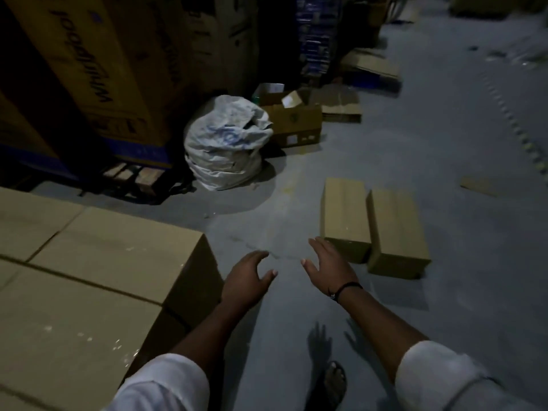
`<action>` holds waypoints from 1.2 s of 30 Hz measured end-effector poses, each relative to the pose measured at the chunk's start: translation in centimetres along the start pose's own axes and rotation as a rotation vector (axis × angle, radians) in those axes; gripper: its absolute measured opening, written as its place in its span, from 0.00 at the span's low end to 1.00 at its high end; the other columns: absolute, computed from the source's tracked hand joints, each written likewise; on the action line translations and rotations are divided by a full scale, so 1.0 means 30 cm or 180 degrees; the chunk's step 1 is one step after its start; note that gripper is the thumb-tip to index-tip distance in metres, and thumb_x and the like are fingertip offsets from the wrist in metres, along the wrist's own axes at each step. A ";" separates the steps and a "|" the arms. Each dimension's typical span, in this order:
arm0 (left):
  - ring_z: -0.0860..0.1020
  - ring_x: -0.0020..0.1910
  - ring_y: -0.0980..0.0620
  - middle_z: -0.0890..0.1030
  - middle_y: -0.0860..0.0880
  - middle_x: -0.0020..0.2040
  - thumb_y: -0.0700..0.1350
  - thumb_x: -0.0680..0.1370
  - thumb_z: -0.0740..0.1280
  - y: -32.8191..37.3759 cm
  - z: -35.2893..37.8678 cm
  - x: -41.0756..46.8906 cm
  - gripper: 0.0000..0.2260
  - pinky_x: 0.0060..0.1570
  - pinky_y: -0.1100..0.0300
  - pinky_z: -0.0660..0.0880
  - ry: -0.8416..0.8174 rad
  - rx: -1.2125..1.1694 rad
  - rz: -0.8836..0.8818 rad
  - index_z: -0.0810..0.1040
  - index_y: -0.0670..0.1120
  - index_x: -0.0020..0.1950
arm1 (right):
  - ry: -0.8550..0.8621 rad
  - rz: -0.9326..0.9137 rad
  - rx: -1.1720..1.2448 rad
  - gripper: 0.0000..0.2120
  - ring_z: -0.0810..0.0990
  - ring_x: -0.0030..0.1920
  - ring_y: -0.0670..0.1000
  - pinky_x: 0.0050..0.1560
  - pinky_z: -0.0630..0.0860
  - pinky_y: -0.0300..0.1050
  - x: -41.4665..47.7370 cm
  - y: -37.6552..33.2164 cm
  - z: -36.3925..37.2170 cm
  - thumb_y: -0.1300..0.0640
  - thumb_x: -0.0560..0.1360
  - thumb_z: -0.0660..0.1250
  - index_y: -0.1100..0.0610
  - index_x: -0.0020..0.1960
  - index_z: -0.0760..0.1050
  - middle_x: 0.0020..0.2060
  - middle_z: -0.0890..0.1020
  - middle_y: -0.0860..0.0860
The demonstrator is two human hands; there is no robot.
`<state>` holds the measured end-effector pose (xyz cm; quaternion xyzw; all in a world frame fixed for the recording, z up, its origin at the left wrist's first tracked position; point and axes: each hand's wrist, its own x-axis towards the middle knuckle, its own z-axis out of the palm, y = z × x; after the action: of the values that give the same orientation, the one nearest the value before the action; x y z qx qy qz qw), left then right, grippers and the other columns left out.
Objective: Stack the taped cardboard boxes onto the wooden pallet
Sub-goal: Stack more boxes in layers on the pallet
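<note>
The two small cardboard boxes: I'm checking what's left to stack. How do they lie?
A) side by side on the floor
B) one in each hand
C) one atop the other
A: the left cardboard box and the right cardboard box lie side by side on the floor.

On the grey floor [444, 161] a small box [345, 213] lies touching a second box [396, 229]. Farther back sits a white sack [225, 143], an open box [292, 123] just beside it, flat cardboard [341, 106] near
</note>
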<state>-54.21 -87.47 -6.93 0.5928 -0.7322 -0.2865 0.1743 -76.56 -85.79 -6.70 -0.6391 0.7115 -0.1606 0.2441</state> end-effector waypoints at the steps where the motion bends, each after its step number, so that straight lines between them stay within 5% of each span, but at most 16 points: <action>1: 0.73 0.71 0.50 0.75 0.50 0.72 0.58 0.79 0.69 0.041 0.033 0.056 0.25 0.69 0.54 0.71 -0.0040 0.0022 0.0029 0.74 0.50 0.74 | 0.0022 0.0080 0.0052 0.29 0.59 0.78 0.53 0.77 0.60 0.50 0.032 0.053 -0.034 0.46 0.82 0.62 0.55 0.79 0.61 0.79 0.62 0.53; 13: 0.73 0.70 0.51 0.75 0.51 0.72 0.58 0.79 0.69 0.455 0.340 0.601 0.25 0.67 0.53 0.72 -0.0304 -0.0127 0.0099 0.73 0.51 0.74 | 0.0106 0.0656 0.0328 0.27 0.59 0.78 0.54 0.77 0.59 0.48 0.347 0.584 -0.365 0.49 0.82 0.63 0.56 0.79 0.63 0.79 0.62 0.54; 25: 0.74 0.70 0.50 0.75 0.50 0.73 0.58 0.80 0.69 0.513 0.603 1.238 0.25 0.66 0.54 0.72 -0.0768 -0.0024 0.0109 0.73 0.50 0.75 | -0.0035 0.1005 0.0155 0.30 0.59 0.78 0.55 0.77 0.60 0.51 0.870 0.972 -0.421 0.46 0.82 0.62 0.55 0.80 0.59 0.79 0.61 0.54; 30: 0.73 0.70 0.48 0.74 0.50 0.73 0.58 0.80 0.68 0.536 0.702 1.545 0.25 0.66 0.52 0.73 -0.0979 -0.0060 0.0000 0.72 0.51 0.76 | -0.0134 0.1145 0.0089 0.30 0.67 0.74 0.62 0.71 0.69 0.58 1.121 1.102 -0.435 0.46 0.80 0.61 0.61 0.77 0.65 0.74 0.68 0.62; 36: 0.73 0.71 0.49 0.74 0.50 0.73 0.58 0.81 0.67 0.509 0.824 1.822 0.25 0.66 0.54 0.71 -0.1251 0.0165 -0.0109 0.72 0.51 0.75 | -0.0406 0.1241 -0.0025 0.30 0.57 0.79 0.55 0.77 0.60 0.51 1.370 1.233 -0.425 0.47 0.82 0.61 0.55 0.81 0.57 0.80 0.59 0.54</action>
<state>-93.56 -133.10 -21.14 0.5421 -0.7491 -0.3806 0.0078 -116.97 -122.58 -21.95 -0.4992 0.8054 -0.0668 0.3126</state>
